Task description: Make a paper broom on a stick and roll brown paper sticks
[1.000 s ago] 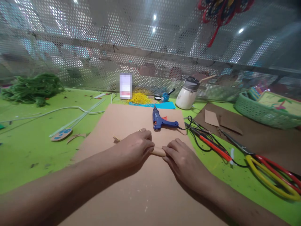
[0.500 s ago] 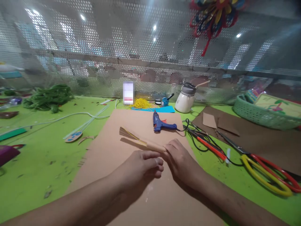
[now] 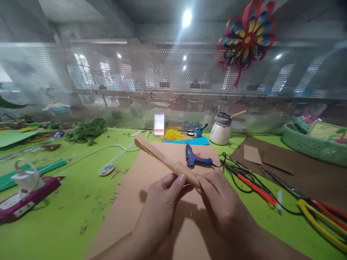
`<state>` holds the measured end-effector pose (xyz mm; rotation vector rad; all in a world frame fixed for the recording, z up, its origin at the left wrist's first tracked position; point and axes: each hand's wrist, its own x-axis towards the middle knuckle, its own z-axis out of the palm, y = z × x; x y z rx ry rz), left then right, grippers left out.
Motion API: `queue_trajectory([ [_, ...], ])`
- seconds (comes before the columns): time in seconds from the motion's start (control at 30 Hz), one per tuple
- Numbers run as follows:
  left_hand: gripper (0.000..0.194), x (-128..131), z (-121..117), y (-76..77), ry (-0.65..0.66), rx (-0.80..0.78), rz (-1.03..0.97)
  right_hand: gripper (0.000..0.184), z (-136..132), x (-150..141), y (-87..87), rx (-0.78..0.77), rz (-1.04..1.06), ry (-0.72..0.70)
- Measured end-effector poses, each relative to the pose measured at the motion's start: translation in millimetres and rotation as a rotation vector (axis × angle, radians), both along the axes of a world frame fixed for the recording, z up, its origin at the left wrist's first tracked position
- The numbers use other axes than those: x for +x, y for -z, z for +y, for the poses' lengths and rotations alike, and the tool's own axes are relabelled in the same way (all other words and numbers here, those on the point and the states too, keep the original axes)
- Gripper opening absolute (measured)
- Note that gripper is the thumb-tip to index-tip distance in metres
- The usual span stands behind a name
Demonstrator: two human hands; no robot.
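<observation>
Between both hands a rolled piece of brown cardboard [image 3: 162,158] is held at a slant, its wide end up and to the left, with a yellow line along its edge. My left hand [image 3: 166,195] is closed on it near the middle, thumb on top. Fingers of my right hand [image 3: 221,195] are wrapped around the lower right end. Below the hands lies a large brown cardboard sheet [image 3: 121,206]. Just beyond the right hand, a blue glue gun [image 3: 199,159] rests on that sheet.
Orange-handled pliers [image 3: 256,189] and large scissors [image 3: 320,220] lie to the right, among a black cord. A purple power strip [image 3: 35,202] is at left. Behind stand a white jar [image 3: 221,131], yellow strands [image 3: 173,135] and a green basket [image 3: 306,146].
My left hand, earlier loose beside the cardboard roll, now grips it. The roll's far end has risen, and the view has tilted up and turned left.
</observation>
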<state>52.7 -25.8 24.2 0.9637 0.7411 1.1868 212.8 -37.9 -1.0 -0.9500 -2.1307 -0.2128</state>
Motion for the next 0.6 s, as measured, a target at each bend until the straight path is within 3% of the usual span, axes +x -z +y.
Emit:
queue_trajectory([
  [0.27,0.027,-4.4,2.1,-4.0,-0.058,-0.056,-0.106,0.032,4.3,-23.0,2.4,0.207,-0.034,0.086],
  [0.47,0.025,-5.1,7.0,1.2,-0.05,-0.07,-0.064,0.028,2.4,-30.6,13.5,0.117,0.0,0.087],
  [0.6,0.027,-5.4,11.1,3.5,-0.061,-0.094,-0.009,0.026,-5.4,-32.3,10.6,0.025,0.009,0.073],
])
